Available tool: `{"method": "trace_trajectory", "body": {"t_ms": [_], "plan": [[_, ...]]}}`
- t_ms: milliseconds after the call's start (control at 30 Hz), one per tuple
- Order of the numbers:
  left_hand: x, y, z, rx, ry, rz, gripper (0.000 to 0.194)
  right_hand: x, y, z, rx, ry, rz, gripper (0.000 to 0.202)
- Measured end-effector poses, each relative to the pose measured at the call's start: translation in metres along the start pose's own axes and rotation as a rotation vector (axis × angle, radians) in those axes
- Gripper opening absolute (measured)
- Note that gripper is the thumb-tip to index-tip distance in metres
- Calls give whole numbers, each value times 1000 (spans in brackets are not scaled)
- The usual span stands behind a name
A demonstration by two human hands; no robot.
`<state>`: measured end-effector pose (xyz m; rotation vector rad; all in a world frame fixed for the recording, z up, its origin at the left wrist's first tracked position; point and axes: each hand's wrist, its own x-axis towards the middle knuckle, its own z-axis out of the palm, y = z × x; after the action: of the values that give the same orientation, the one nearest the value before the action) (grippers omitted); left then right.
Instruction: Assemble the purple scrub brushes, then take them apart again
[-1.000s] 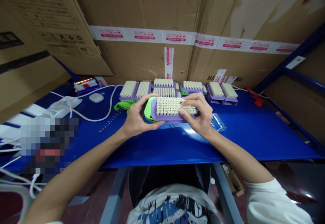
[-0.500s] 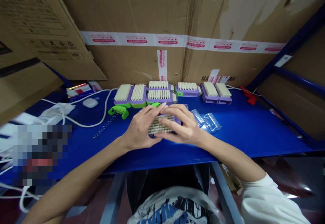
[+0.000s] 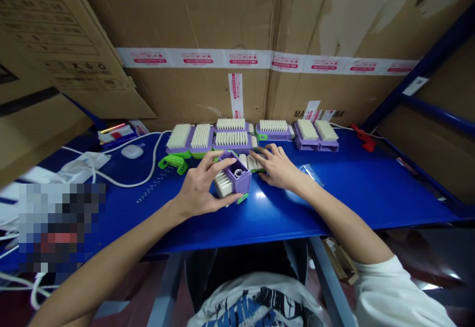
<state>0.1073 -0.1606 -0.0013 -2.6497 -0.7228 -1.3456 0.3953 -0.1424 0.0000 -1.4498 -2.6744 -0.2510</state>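
Note:
A purple brush body [image 3: 243,182] with pale bristles is gripped in my left hand [image 3: 198,191], tilted so its open hollow faces up. A metal spring [image 3: 238,172] shows inside that hollow. My right hand [image 3: 276,167] reaches over small cream-coloured pieces [image 3: 253,163] lying just right of the brush; its fingertips touch or cover them, and whether it grips one is hard to make out. Behind the hands, several purple brushes [image 3: 232,140] lie bristles up. A green clip part [image 3: 173,163] sits left of my left hand, near a row of small springs [image 3: 154,183].
Clear plastic pieces [image 3: 310,173] lie partly behind my right forearm. White cables and a power strip [image 3: 79,164] occupy the left, beside a white rounded case [image 3: 132,151]. A red tool [image 3: 363,138] lies at the back right. Cardboard [image 3: 200,89] walls the rear.
The brush has been turned from bristles up to show its hollow side. My right hand has let go of it and moved right to the cream pieces.

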Motion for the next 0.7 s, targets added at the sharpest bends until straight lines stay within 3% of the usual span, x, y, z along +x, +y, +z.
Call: {"method": "trace_trajectory", "body": {"t_ms": [200,533,600,700], "plan": [[-4,-1,4,28,29,68,71,4,13,4,89,-8,38,82],[0,2,3,16,-9,129,60,7,26,10,264,16,-4,69],[0,2,2,35,-35,130,57,5,29,2,298,107,-4,61],[-1,2,2,20,-39,107,62,2,26,-17,522,372,-9,47]]}}
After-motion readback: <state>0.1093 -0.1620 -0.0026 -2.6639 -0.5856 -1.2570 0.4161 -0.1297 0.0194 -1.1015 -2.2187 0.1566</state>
